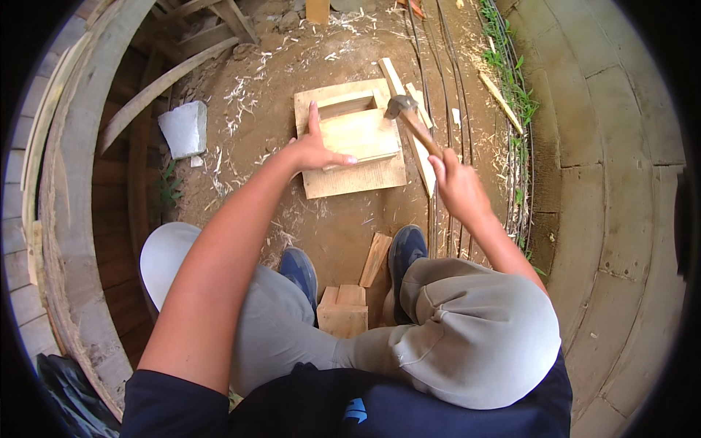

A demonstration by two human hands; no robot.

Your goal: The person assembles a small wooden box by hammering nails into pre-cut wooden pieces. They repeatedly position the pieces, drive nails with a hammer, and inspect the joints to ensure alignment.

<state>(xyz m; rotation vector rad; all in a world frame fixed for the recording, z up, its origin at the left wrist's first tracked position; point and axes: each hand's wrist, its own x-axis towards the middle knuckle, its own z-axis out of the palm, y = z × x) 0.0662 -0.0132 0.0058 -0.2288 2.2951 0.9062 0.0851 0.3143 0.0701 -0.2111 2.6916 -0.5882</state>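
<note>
A small wooden box (pixel 355 136) on a flat square board (pixel 355 182) lies on the ground in front of me, with a gap in its top toward the far side. My left hand (pixel 315 151) rests against the box's near left corner, its thumb and index finger spread wide apart along the edges. The other fingers are partly hidden. In my right hand (pixel 460 186) is a hammer (pixel 420 130), gripped by its wooden handle. The hammer's metal head hangs over or beside the box's right edge; whether it touches the wood I cannot tell.
Long wooden strips (pixel 419 164) and dark rods (pixel 447 73) lie right of the box. A pale stone block (pixel 184 129) sits at left. Wood blocks (pixel 343 320) lie between my feet. A block wall (pixel 584 219) runs along the right, timber framing (pixel 80 219) along the left. Shavings litter the dirt.
</note>
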